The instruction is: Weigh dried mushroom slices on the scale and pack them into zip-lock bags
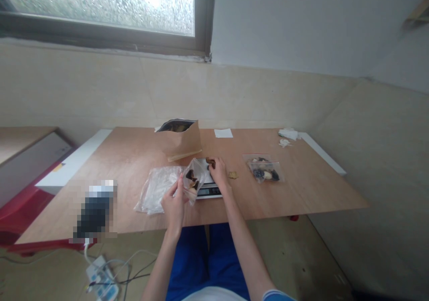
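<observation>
Pinched in the left hand [174, 202], a clear bag [194, 178] tilts over the scale [209, 189]; the right hand [219, 170] grips a dried piece [210, 161] above it. Better to keep the bag mouth wide. Filled bags [264, 169] lie right of the scale, a paper sack [181, 140] behind.

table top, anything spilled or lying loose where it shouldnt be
One small tan piece lies loose on the table, right of the scale, outside any bag. The rest sits in the small clear bag or the filled bags.

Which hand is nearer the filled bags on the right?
Right. The right hand is over the scale, nearer the filled bags; the left hand holds a small bag farther left.
</observation>
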`<action>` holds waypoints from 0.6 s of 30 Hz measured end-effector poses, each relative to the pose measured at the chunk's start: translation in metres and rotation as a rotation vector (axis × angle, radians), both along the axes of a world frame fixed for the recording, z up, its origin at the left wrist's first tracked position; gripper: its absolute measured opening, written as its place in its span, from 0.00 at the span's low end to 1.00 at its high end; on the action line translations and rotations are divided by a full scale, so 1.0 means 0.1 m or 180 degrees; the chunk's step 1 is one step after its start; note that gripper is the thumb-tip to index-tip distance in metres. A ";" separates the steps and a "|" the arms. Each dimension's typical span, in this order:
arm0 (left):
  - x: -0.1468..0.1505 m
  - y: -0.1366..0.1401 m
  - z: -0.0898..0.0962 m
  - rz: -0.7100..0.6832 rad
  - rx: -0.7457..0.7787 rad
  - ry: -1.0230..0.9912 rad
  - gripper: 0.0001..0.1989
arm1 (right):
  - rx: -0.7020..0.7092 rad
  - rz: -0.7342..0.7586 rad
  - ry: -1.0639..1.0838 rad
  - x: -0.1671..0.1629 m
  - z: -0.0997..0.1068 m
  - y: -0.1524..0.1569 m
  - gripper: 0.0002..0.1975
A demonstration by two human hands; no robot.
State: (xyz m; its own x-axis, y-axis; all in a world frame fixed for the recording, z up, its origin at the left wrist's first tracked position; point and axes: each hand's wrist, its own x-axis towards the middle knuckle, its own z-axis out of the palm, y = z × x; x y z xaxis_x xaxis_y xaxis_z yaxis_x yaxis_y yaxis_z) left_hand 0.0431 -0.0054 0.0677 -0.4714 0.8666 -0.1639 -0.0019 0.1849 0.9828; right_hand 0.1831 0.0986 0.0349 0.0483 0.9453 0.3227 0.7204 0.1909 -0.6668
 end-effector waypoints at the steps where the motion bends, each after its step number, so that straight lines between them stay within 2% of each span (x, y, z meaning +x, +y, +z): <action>1: 0.00 0.00 0.00 0.0013 0.0001 -0.0014 0.27 | 0.0023 -0.0068 0.0239 -0.01 0.05 -0.04 0.11; 4: -0.01 0.01 0.00 0.0050 0.0004 -0.0024 0.27 | 0.0071 -0.0152 0.1142 -0.04 0.27 -0.20 0.10; 7: -0.01 0.03 0.01 0.0072 -0.0003 -0.0002 0.27 | 0.0035 0.0319 0.1484 -0.06 0.54 -0.41 0.10; 10: -0.01 0.03 0.01 0.0048 0.0016 0.0065 0.27 | -0.0070 0.1078 0.1076 -0.08 0.75 -0.57 0.09; 12: -0.01 0.03 0.01 0.0031 0.0049 0.0114 0.28 | -0.0163 0.1378 0.0648 -0.12 0.80 -0.62 0.10; 15: 0.01 0.02 0.01 0.0014 0.0115 0.0138 0.28 | -0.0269 0.1434 0.0195 -0.23 0.77 -0.62 0.13; 18: 0.02 0.01 0.03 -0.0032 0.0139 0.0125 0.29 | -0.0272 0.1361 0.0125 -0.37 0.70 -0.58 0.15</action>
